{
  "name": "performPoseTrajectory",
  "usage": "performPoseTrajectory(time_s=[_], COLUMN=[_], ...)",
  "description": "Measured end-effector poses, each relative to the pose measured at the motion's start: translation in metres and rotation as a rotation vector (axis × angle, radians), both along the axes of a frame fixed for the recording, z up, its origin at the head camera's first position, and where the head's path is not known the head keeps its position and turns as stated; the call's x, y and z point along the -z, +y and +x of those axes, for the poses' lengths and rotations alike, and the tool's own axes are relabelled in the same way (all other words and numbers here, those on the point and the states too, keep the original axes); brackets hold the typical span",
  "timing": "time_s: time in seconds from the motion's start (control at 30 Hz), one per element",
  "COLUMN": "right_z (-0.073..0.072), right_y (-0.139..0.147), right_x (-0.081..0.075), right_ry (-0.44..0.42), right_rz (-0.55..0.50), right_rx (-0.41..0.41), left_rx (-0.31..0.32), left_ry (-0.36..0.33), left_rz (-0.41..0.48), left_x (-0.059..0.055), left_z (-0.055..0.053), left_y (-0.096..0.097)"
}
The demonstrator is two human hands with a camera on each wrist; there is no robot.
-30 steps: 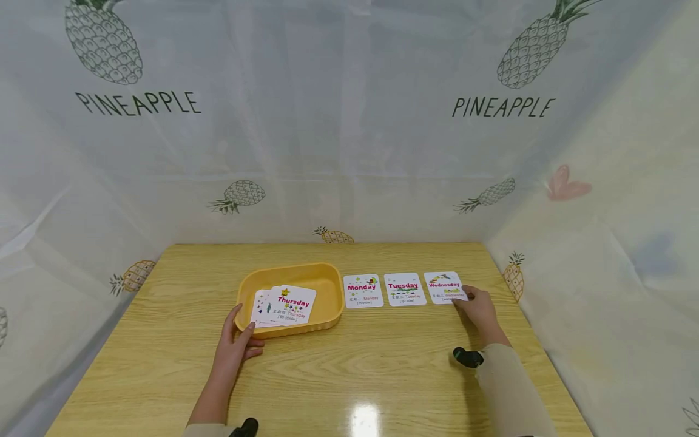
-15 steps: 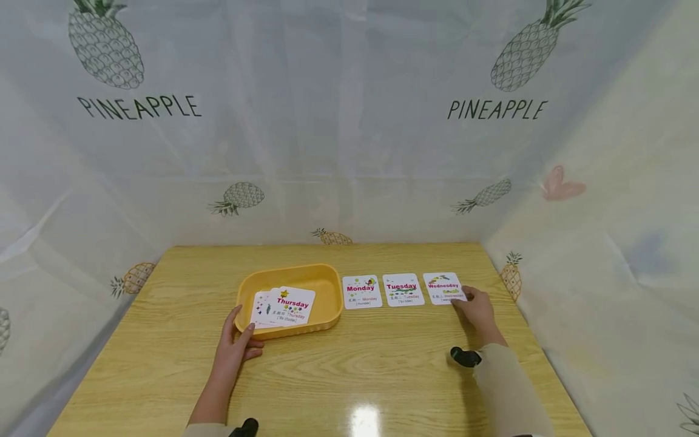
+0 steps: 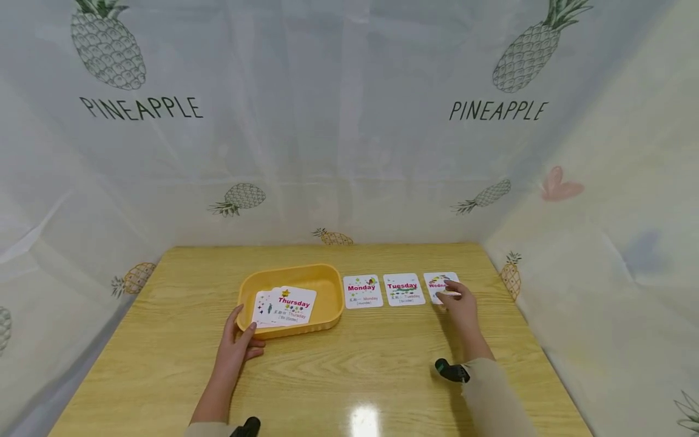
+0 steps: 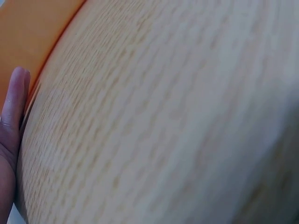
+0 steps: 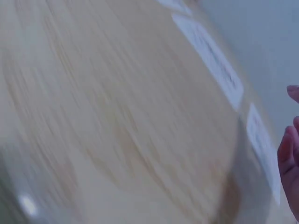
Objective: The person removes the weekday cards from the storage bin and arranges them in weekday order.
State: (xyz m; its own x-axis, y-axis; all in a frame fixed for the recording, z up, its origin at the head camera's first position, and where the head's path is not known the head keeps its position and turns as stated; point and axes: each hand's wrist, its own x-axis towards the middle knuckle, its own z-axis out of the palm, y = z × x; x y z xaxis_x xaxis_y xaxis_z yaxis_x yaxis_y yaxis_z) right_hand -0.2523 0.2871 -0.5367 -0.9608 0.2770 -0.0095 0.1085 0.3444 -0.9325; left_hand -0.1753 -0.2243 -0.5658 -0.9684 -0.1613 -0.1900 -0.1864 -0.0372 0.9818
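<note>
My left hand [image 3: 237, 343] grips the front left corner of a yellow plastic tray [image 3: 325, 285], its thumb at the rim. In the left wrist view the fingers lie along the tray's orange-looking wall [image 4: 35, 23]. Inside the tray, a Thursday card [image 3: 295, 303] lies over other white cards [image 3: 261, 308]. My right hand [image 3: 463, 306] hovers over the Wednesday card [image 3: 435, 279] with nothing in its fingers, hiding part of that card. In the right wrist view its fingertips stand apart from the card [image 5: 261, 140] beneath.
Right of the tray, a Monday card [image 3: 363, 291] and a Tuesday card [image 3: 404, 289] lie in a row with the Wednesday one on the wooden table [image 3: 349, 364]. A white curtain [image 3: 349, 152] printed with pineapples hangs behind and at both sides.
My right hand has let go of the Wednesday card's right edge and moved left and up over it. The left hand stays at the tray.
</note>
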Motion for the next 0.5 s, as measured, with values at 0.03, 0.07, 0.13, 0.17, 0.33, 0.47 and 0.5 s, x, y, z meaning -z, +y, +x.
performPoseTrajectory(time_s=[0.03,0.07,0.13,0.17,0.33,0.47,0.5], right_z=[0.000,-0.001,-0.002,-0.002,-0.004,0.000,0.003], right_y=[-0.006,-0.012,-0.024,-0.030,-0.060,-0.084,-0.091], right_x=[-0.002,-0.004,-0.008,-0.010,-0.014,-0.024,-0.029], right_ry=[0.002,0.006,0.015,0.019,0.043,0.062,0.067], right_rz=[-0.007,-0.014,-0.021,-0.028,-0.088,-0.152,-0.164], right_rx=[-0.017,-0.034,-0.064,-0.077,-0.131,-0.200,-0.223], left_rx=[-0.001,0.000,-0.001,-0.002,0.008,0.003,0.003], left_ry=[0.001,0.002,0.003,0.000,-0.002,-0.007,-0.010], left_rz=[0.000,0.001,0.003,0.007,0.012,0.017,0.023], left_x=[0.000,0.000,0.001,0.001,0.001,0.002,0.002], left_z=[0.000,0.000,-0.001,-0.001,-0.001,-0.001,-0.001], left_y=[0.000,0.000,0.000,0.000,-0.001,0.000,0.000])
